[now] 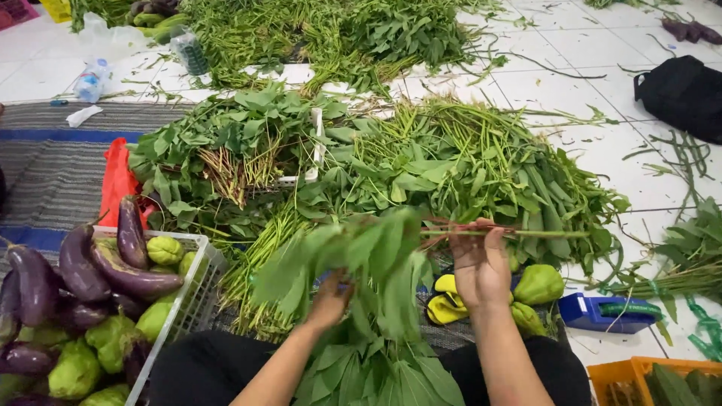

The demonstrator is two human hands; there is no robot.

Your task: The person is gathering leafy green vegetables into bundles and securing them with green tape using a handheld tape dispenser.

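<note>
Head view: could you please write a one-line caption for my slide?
Both hands, left and right, hold leafy greens beside a basket of eggplants.

A bunch of leafy green stalks (pixel 376 256) held level above the lap, stems pointing right

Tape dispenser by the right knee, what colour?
Blue tape dispenser loaded with green tape, on the tiled floor; shown in the head view.

Showing: two hands (pixel 481 263); one white basket (pixel 197 289); one orange crate (pixel 639 370); one black bag (pixel 683 94); one blue dispenser (pixel 602 312); two bottles (pixel 188 51). Leafy stems lying uncounted.
</note>
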